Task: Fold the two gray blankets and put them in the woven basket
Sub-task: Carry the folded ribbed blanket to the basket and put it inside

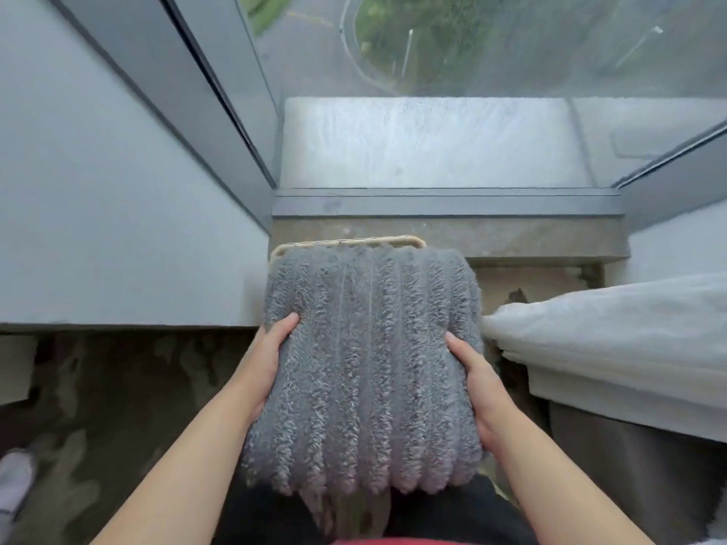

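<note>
Both hands, left (264,357), right (474,377), clasping folded gray blanket (366,367); woven basket (346,242) mostly hidden beneath

no readable text, no labels, no brands, no numbers, no signs

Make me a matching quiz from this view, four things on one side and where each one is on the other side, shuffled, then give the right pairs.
Things:
1. folded gray blanket
2. woven basket
3. white bedding
4. left hand

Places:
A. at the right edge of the view
B. gripping the blanket's left side
C. held between both hands, in the middle
D. only its rim showing beyond the blanket, near the window

Pairs: 1-C, 2-D, 3-A, 4-B
</note>
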